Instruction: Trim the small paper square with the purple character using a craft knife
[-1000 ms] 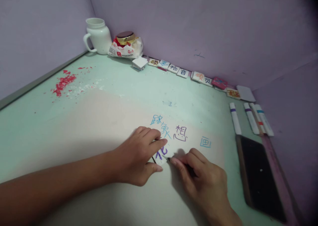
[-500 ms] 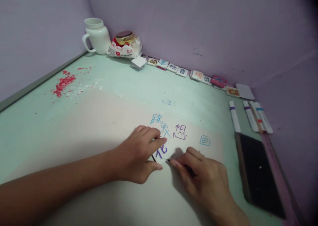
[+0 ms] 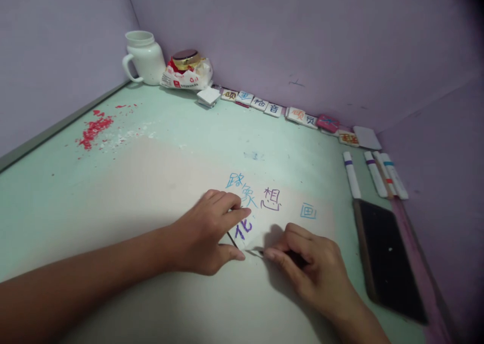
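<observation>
Knife (image 3: 256,252) shifted lower by card (image 3: 242,231); right hand (image 3: 312,268) curled, clamped on knife; left hand (image 3: 209,233) arched, thumb apart.

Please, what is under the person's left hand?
A small white piece with a purple character shows beside the left hand, apparently partly under it. Whatever else lies beneath the hand is covered and cannot be seen.

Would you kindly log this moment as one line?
left hand: holding white piece with purple character | right hand: holding slender tool, tip near piece | nearby: dark phone, white markers
</observation>
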Demonstrator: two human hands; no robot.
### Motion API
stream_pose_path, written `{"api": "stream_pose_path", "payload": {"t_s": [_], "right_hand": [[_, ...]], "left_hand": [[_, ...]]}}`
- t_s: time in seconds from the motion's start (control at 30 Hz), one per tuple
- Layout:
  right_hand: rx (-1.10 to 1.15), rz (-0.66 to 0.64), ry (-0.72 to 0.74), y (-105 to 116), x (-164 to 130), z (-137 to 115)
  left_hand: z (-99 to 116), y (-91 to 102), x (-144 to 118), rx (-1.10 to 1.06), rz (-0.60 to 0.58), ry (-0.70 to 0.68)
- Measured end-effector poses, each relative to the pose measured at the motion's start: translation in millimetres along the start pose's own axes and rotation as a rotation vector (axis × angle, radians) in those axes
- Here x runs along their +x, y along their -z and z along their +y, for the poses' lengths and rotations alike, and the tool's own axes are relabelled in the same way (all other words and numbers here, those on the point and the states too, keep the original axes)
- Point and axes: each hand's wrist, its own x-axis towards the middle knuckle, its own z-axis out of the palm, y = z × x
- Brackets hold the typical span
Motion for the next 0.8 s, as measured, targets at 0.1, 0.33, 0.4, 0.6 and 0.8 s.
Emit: {"api": "stream_pose_path", "payload": {"t_s": [0.1,0.33,0.4,0.6,0.8], "right_hand": [[-0.033,0.154,-0.002,-7,-5,2],[-0.333,0.35,0.178,-15,-8,-8],[-0.399,0.359,0.225,-14,-6,-12],[-0.464,0.378,0.275,-15,0,-18],[-0.536,0.241,0.263,-9,4,-24]], "left_hand": [[2,4.1,2,-0.006,-0.024,0.017],[5,9.5,6,-0.003,-0.108,-0.01],[4,9.8,6,-0.002,-0.12,0.001],[4,7.6,4,-0.015,-0.125,0.017],[4,8.6,5,-0.009,-0.129,0.028]]}}
